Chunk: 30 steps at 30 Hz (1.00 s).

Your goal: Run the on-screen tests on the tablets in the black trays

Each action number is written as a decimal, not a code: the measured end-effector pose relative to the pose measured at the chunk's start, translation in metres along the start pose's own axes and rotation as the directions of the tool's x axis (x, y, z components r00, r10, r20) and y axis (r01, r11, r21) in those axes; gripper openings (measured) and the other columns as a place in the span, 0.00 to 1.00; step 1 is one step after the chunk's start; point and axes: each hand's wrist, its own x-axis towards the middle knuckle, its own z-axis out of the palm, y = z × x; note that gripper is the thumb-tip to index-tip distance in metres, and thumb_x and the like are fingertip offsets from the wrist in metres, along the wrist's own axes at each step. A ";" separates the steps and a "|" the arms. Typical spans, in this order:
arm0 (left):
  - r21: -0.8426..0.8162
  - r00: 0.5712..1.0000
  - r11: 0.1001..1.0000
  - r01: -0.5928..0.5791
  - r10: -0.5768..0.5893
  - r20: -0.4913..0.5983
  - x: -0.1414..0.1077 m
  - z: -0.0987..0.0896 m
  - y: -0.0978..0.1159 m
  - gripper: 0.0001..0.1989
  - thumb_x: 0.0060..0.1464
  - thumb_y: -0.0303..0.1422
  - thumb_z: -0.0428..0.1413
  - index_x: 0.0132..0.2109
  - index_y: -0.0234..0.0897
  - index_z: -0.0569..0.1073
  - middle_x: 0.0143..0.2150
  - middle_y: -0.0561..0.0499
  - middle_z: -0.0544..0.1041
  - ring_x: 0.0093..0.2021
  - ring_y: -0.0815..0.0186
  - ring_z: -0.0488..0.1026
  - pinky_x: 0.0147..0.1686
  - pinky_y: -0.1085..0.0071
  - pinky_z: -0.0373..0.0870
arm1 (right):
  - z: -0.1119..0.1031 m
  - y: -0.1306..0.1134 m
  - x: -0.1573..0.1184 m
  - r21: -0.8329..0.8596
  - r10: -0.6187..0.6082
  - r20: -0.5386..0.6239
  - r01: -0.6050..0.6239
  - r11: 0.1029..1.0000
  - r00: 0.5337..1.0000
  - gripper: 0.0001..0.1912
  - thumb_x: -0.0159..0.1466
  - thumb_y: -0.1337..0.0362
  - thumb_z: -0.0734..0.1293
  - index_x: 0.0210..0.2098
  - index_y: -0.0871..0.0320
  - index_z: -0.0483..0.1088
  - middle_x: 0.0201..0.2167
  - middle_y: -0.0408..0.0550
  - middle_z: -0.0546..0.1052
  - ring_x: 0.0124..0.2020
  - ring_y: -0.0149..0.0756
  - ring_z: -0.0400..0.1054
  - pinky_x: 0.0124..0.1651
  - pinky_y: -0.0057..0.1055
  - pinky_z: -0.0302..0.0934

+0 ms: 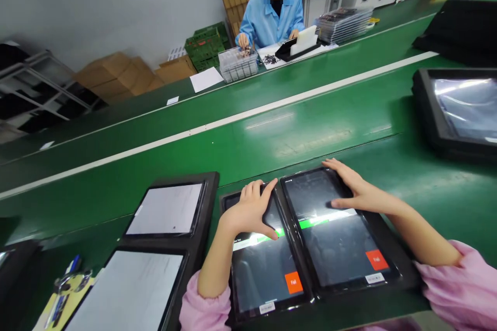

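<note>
Two tablets with dark screens lie side by side in a black foam tray (402, 253) in front of me. Each shows a green bar and an orange square reading "Fail". My left hand (250, 213) rests over the upper part of the left tablet (264, 271), fingers apart, holding nothing. Over the upper right edge of the right tablet (330, 253), my right hand (351, 189) is spread, its thumb above the screen and its fingers at the top edge. Both tablets carry a small white label at the bottom.
Two white-screened tablets (165, 209) lie in another black tray at left, beside pens on a yellow pad (70, 300). Another tray with a wrapped tablet (469, 106) is at right. Across the green conveyor (233, 139), a person in blue (267, 18) handles small parts near a basket (238, 65).
</note>
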 end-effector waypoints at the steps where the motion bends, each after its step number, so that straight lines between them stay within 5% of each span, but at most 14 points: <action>1: -0.026 1.000 1.000 -0.007 0.007 -0.004 -0.001 -0.003 -0.002 0.69 0.37 0.51 0.72 0.75 0.41 0.38 0.69 0.30 0.53 0.71 0.35 0.49 0.66 0.39 0.51 | -0.001 -0.001 -0.002 -0.056 -0.013 0.050 0.016 0.998 0.999 0.53 0.57 0.44 0.72 0.72 0.53 0.44 0.73 0.60 0.44 0.73 0.60 0.33 0.71 0.62 0.35; 6: -0.121 0.988 0.986 0.114 -0.126 -0.091 -0.017 -0.029 -0.010 0.39 0.60 0.49 0.53 0.72 0.39 0.52 0.67 0.37 0.62 0.69 0.47 0.57 0.67 0.47 0.57 | -0.006 -0.005 -0.002 -0.095 -0.023 0.124 0.035 0.995 0.992 0.60 0.54 0.46 0.75 0.74 0.51 0.38 0.74 0.60 0.37 0.73 0.62 0.27 0.70 0.63 0.31; 9: -0.178 0.905 0.936 0.305 -0.343 -0.253 -0.050 -0.030 -0.008 0.30 0.64 0.47 0.43 0.66 0.35 0.63 0.66 0.38 0.66 0.67 0.50 0.63 0.67 0.52 0.59 | -0.010 -0.002 -0.004 0.076 -0.020 0.012 0.019 0.997 1.000 0.54 0.58 0.42 0.70 0.73 0.51 0.39 0.73 0.56 0.43 0.73 0.59 0.36 0.72 0.56 0.38; 12: -0.301 0.740 0.809 0.504 -0.585 -0.332 -0.100 0.004 -0.002 0.33 0.64 0.51 0.39 0.63 0.32 0.66 0.64 0.37 0.69 0.64 0.49 0.67 0.65 0.50 0.63 | -0.007 0.004 -0.015 0.179 0.103 -0.167 -0.072 0.981 0.981 0.42 0.64 0.40 0.64 0.69 0.50 0.47 0.67 0.56 0.54 0.69 0.56 0.50 0.69 0.53 0.52; 14: -0.392 0.601 0.683 0.617 -0.730 -0.326 -0.132 0.045 0.001 0.36 0.63 0.55 0.37 0.62 0.30 0.66 0.62 0.33 0.71 0.64 0.45 0.68 0.62 0.47 0.67 | 0.000 0.006 -0.028 0.183 0.182 -0.259 -0.137 0.974 0.949 0.36 0.66 0.40 0.62 0.66 0.51 0.53 0.60 0.57 0.61 0.63 0.56 0.57 0.64 0.54 0.60; 16: -0.484 0.532 0.586 0.650 -0.806 -0.260 -0.152 0.090 0.001 0.37 0.63 0.56 0.35 0.64 0.32 0.62 0.60 0.33 0.72 0.64 0.43 0.68 0.60 0.44 0.69 | 0.010 0.004 -0.042 0.194 0.214 -0.305 -0.159 0.968 0.928 0.33 0.67 0.41 0.60 0.64 0.51 0.56 0.57 0.57 0.63 0.59 0.55 0.62 0.61 0.54 0.62; 20: -0.586 0.541 0.631 0.509 -0.764 -0.352 -0.153 0.157 0.000 0.31 0.68 0.50 0.30 0.73 0.45 0.41 0.63 0.38 0.66 0.68 0.50 0.63 0.63 0.47 0.68 | 0.026 -0.007 -0.064 0.225 0.198 -0.335 -0.126 0.966 0.921 0.25 0.70 0.44 0.57 0.60 0.50 0.59 0.60 0.56 0.60 0.63 0.54 0.57 0.67 0.54 0.55; 23: -0.525 0.576 0.698 0.487 -0.709 -0.407 -0.136 0.173 0.006 0.29 0.69 0.45 0.26 0.73 0.48 0.31 0.66 0.39 0.60 0.71 0.53 0.56 0.67 0.48 0.62 | 0.027 -0.005 -0.073 0.207 0.199 -0.359 -0.130 0.970 0.912 0.22 0.70 0.45 0.55 0.57 0.50 0.61 0.61 0.56 0.59 0.67 0.54 0.51 0.71 0.55 0.46; 26: -0.462 0.614 0.711 0.530 -0.697 -0.370 -0.124 0.161 0.017 0.30 0.69 0.44 0.23 0.73 0.39 0.33 0.65 0.36 0.58 0.70 0.53 0.56 0.69 0.49 0.58 | 0.021 0.010 -0.077 0.176 0.207 -0.381 -0.149 0.973 0.901 0.22 0.71 0.47 0.54 0.56 0.50 0.62 0.59 0.56 0.59 0.67 0.53 0.51 0.71 0.55 0.45; 30: -0.372 0.695 0.710 0.597 -0.690 -0.202 -0.110 0.109 0.031 0.35 0.69 0.47 0.33 0.71 0.25 0.46 0.62 0.30 0.64 0.65 0.45 0.63 0.63 0.47 0.64 | 0.012 0.032 -0.064 0.035 0.218 -0.369 -0.221 0.975 0.903 0.20 0.69 0.49 0.55 0.52 0.51 0.67 0.52 0.56 0.60 0.63 0.56 0.54 0.69 0.57 0.49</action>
